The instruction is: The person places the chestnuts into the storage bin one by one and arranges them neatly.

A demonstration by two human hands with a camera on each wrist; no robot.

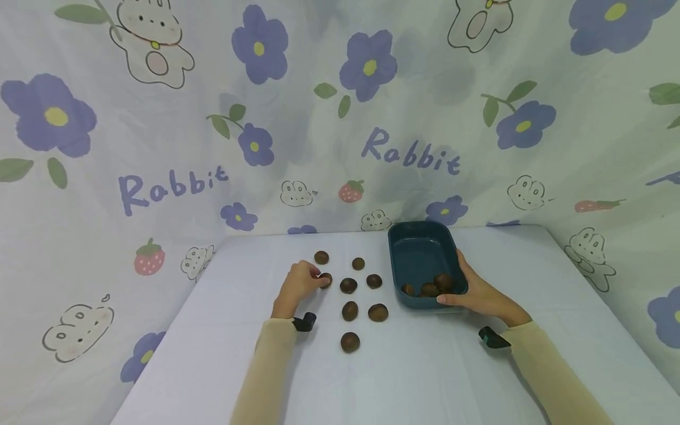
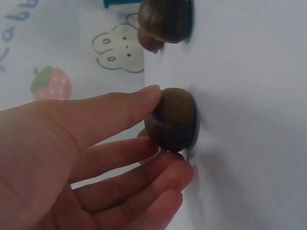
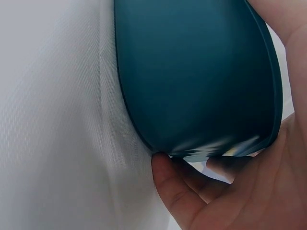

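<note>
My left hand [image 1: 298,286] pinches a brown chestnut [image 1: 326,280] between thumb and fingertips, at the left of a group of chestnuts on the white table. Close up in the left wrist view, that chestnut [image 2: 173,120] sits at the fingertips, right by the tabletop. With my right hand [image 1: 478,293] I grip the near right corner of a dark teal rectangular dish [image 1: 394,260], thumb along its near side. Fingertips of that hand touch the dish's lower edge in the right wrist view. Several chestnuts [image 1: 443,282] lie gathered at the dish's near end.
Several more chestnuts [image 1: 348,285] are spread over the table between my left hand and the dish, the nearest chestnut [image 1: 350,342] toward me. Behind the white tabletop [image 1: 425,366] hangs a curtain [image 1: 308,118] printed with rabbits and flowers.
</note>
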